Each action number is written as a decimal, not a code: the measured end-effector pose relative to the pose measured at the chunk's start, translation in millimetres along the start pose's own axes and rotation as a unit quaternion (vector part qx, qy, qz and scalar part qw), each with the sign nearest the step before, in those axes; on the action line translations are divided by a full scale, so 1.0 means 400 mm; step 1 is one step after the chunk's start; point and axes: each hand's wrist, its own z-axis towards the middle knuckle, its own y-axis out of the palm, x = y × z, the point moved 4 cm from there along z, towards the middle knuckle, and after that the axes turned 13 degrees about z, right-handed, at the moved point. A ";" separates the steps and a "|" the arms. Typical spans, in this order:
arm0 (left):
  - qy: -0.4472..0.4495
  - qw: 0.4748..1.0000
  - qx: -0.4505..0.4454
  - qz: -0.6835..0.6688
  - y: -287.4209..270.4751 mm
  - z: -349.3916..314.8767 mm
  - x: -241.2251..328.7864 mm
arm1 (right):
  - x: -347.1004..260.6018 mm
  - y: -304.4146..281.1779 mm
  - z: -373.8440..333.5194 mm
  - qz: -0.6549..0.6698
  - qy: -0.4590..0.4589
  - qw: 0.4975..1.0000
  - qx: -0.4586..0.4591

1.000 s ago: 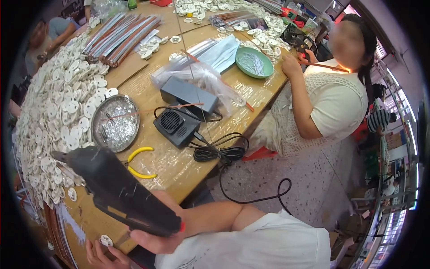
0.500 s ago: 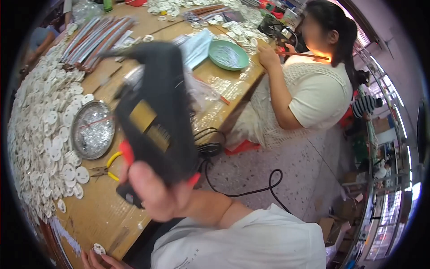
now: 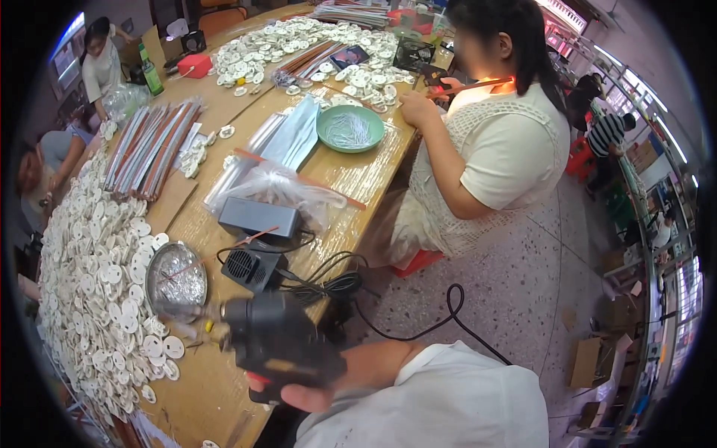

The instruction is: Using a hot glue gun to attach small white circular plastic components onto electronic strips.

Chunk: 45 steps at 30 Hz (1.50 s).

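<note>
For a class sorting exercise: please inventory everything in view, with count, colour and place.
Table: one, brown, left and centre
Power tool: one, black, lower centre
Discs: many, white, heaped left and far end
Dish: one, silvery, beside left heap
Bowl: one, green, table's right edge
Box: one, grey, mid table
Vented device: one, black, nearer than box
Cable coil: one, black, right of device
Sheet: one, pale blue, beside bowl
Strip bundles: at least two, grey and brown, far half
Bottle: one, green, far left
Container: one, red, right of bottle
Other people: at least four, variously dressed, both sides
Right hand: one, white sleeve, holding power tool
Left hand: not in view
</note>
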 end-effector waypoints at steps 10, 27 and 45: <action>0.004 1.000 -0.010 0.004 -0.005 0.016 0.003 | 0.007 0.066 0.015 -0.066 -0.026 0.996 -0.056; -0.027 0.996 -0.081 0.002 0.007 0.012 0.006 | 0.083 0.039 -0.008 -0.138 0.063 0.988 -0.016; 0.005 0.997 -0.061 0.052 0.004 0.006 0.001 | 0.098 0.041 -0.030 -0.087 0.135 0.987 -0.004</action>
